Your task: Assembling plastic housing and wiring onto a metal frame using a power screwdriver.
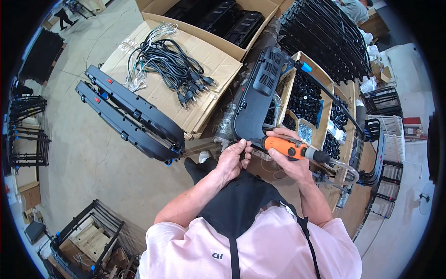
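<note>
An orange power screwdriver (281, 147) lies across my right hand (297, 168), whose fingers are wrapped round its body. A clear hose (348, 168) curves from the tool's black rear end. The tool's front end points left, toward my left hand (232, 159). My left fingers are pinched together at the near end of a long black plastic housing (246, 124); what they hold is too small or hidden to make out. The housing has vent slots and lies tilted against the bench, its far end by a blue-tipped black tube (304, 67).
Wooden bins (326, 111) of small black parts stand to the right. At the left, a cardboard box (218, 88) bears a bundle of black power cords (174, 63). Two curved black housings (127, 116) jut out beside it. Black frames (325, 37) are stacked at the far right.
</note>
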`<state>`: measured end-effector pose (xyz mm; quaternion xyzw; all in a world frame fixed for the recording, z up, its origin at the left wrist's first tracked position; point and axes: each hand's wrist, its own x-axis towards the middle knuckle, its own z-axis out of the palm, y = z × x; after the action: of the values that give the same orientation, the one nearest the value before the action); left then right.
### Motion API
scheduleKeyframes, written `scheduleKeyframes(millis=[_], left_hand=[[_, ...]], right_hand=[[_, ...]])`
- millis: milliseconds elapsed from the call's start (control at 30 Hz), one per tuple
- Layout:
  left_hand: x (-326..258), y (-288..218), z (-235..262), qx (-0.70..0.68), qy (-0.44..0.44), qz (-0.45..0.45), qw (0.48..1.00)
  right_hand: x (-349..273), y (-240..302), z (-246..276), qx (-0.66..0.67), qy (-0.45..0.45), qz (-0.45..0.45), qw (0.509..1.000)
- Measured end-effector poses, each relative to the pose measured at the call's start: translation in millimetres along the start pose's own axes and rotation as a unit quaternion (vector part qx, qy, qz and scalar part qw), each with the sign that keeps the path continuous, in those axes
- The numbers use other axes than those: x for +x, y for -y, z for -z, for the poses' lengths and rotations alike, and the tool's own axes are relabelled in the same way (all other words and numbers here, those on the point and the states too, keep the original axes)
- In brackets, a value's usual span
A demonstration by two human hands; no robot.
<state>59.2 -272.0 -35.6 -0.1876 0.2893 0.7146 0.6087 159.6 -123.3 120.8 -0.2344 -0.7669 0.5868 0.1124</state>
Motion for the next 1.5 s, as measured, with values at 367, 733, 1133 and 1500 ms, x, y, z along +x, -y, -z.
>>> scheduleKeyframes(millis=[367,733,1133,1500], left_hand=[[17.1,-18.2,-15.3,-0.096,0.021,0.026,0.995],[20.1,-35.0,-17.8,-0.127,0.051,0.049,0.989],[38.7,-49.6,-18.5,-0.164,0.038,0.010,0.986],[12.1,-51.8,-9.9,0.017,0.045,0.015,0.999]], right_hand=[[10.5,-4.9,8.2,0.062,-0.011,0.026,0.998],[32.3,3.8,3.9,0.043,0.001,0.010,0.999],[66.8,0.2,-18.3,0.040,0.003,0.002,0.999],[94.4,-12.0,-36.6,-0.029,0.008,0.001,1.000]])
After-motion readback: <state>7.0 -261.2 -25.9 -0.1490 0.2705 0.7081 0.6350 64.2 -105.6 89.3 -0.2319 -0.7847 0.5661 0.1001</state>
